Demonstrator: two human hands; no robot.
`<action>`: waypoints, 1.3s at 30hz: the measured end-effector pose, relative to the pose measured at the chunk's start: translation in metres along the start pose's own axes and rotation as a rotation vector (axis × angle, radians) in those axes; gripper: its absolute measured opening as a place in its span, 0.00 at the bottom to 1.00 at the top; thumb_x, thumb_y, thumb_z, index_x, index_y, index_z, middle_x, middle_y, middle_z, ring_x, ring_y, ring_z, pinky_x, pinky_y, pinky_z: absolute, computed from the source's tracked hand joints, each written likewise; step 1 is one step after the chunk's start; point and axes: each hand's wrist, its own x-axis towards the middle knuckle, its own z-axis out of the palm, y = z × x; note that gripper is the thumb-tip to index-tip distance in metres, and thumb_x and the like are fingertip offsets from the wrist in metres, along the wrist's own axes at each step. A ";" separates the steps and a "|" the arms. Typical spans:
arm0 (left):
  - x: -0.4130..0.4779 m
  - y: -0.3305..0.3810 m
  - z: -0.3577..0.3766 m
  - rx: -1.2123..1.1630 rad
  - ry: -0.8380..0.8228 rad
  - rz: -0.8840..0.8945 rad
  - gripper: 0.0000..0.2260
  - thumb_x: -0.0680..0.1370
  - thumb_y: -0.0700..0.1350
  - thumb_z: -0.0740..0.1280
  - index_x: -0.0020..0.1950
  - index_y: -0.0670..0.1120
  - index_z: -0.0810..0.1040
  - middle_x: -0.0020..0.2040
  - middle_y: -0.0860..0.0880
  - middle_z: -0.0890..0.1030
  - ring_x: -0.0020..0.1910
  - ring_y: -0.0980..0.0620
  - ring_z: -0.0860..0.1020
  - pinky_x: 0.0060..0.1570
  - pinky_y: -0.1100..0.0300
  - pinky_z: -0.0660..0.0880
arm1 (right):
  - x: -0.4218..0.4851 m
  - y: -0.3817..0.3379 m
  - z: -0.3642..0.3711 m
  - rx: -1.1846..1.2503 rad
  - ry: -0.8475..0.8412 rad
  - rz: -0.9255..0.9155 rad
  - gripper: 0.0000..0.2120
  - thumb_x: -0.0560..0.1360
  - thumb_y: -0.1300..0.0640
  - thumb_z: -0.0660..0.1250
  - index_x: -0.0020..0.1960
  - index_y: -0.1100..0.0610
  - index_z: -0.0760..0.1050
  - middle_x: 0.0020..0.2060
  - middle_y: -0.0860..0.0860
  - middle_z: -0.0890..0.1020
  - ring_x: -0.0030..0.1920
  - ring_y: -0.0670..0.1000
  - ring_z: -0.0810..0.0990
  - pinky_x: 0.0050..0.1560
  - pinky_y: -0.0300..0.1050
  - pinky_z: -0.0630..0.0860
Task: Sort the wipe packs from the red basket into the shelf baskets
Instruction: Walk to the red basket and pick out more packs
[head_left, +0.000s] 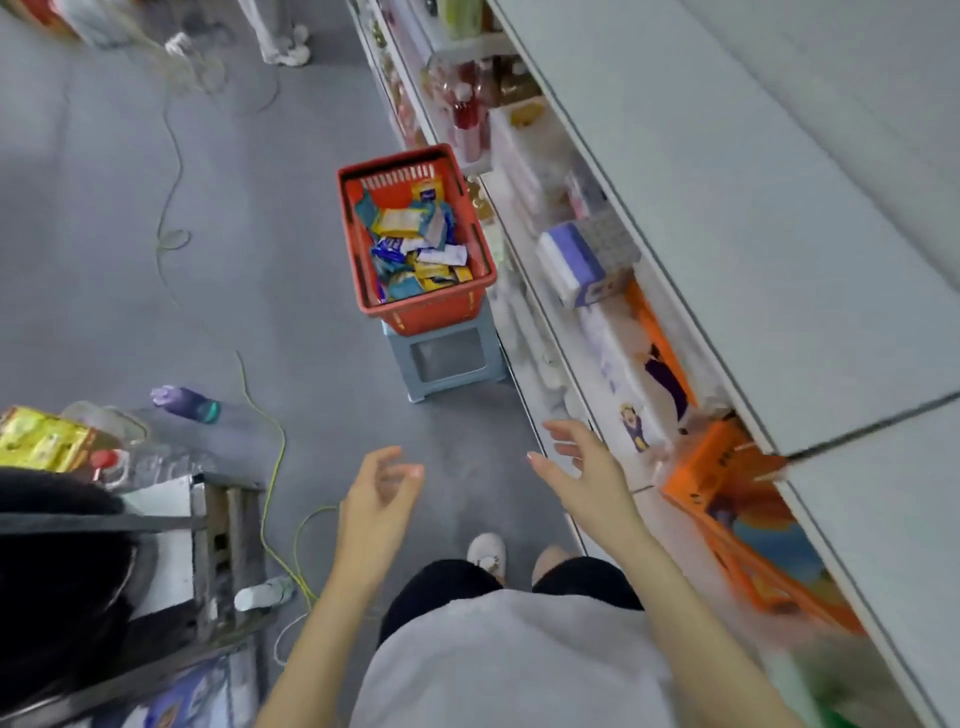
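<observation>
The red basket stands on a small grey-blue stool in the aisle ahead, close to the shelf. Inside lie several wipe packs in blue, yellow and white wrappers, piled loosely. My left hand and my right hand hover over the floor well short of the basket, fingers relaxed and spread, holding nothing. An orange shelf basket sits on the lower shelf just right of my right hand, with printed packs inside.
The white shelving unit runs along the right with tissue packs and bottles. A yellow-green cable snakes over the grey floor. A purple bottle lies on the floor at left, beside a cluttered cart.
</observation>
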 end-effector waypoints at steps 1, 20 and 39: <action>0.017 0.009 -0.010 -0.018 0.023 0.007 0.08 0.75 0.52 0.68 0.52 0.62 0.74 0.47 0.58 0.81 0.50 0.54 0.80 0.53 0.55 0.75 | 0.018 -0.013 0.005 -0.007 -0.008 -0.010 0.16 0.74 0.52 0.70 0.59 0.42 0.72 0.57 0.41 0.76 0.57 0.41 0.74 0.51 0.25 0.64; 0.309 0.080 0.055 -0.415 0.214 -0.429 0.06 0.78 0.46 0.66 0.54 0.53 0.76 0.48 0.48 0.82 0.48 0.48 0.82 0.54 0.50 0.77 | 0.444 -0.111 0.047 -0.096 -0.259 0.087 0.11 0.75 0.54 0.69 0.56 0.48 0.74 0.56 0.49 0.79 0.49 0.38 0.77 0.41 0.27 0.73; 0.716 0.002 0.106 0.009 -0.046 -0.150 0.16 0.75 0.62 0.63 0.39 0.51 0.79 0.34 0.57 0.80 0.38 0.59 0.77 0.43 0.55 0.77 | 0.686 0.026 0.190 -0.271 -0.094 0.079 0.30 0.75 0.43 0.63 0.72 0.54 0.63 0.67 0.49 0.72 0.67 0.48 0.70 0.56 0.33 0.63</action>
